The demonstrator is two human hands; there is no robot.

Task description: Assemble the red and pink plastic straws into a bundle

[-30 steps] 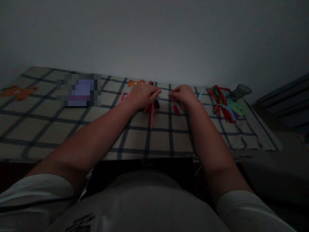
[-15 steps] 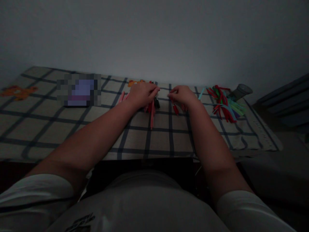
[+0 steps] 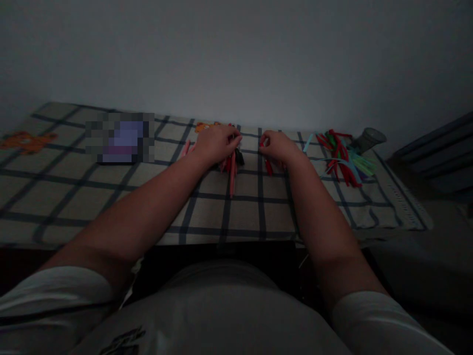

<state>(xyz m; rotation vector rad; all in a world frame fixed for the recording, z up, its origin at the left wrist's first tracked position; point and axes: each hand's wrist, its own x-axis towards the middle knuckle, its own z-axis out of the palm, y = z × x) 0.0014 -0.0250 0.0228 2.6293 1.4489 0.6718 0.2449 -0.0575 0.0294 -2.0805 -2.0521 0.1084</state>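
My left hand (image 3: 214,144) rests over a cluster of thin pink and red strips (image 3: 232,177), its thumb and forefinger bent toward each other. What lies between those fingertips is too dark to make out. A small dark piece (image 3: 239,158) sits beside the cluster. To the right, my right hand (image 3: 280,146) is closed in a pinch on a slim red strip (image 3: 262,142). Under that hand, another red piece (image 3: 268,166) points toward me, and some pinkish pieces show behind the fingers. Pink ends (image 3: 185,148) stick out left of my left hand.
Red, green and light-blue ribbon strips (image 3: 345,165) lie in a pile at the right, by a tilted clear cup (image 3: 369,139). A blurred-out phone-like device (image 3: 125,143) stands left. Orange cut-outs (image 3: 27,142) lie on the checked cloth (image 3: 207,217), against a wall.
My right hand's fingertips have drawn in slightly to the right, and a red strip now shows at them. My left hand has shifted slightly left, its fingers curling a little.
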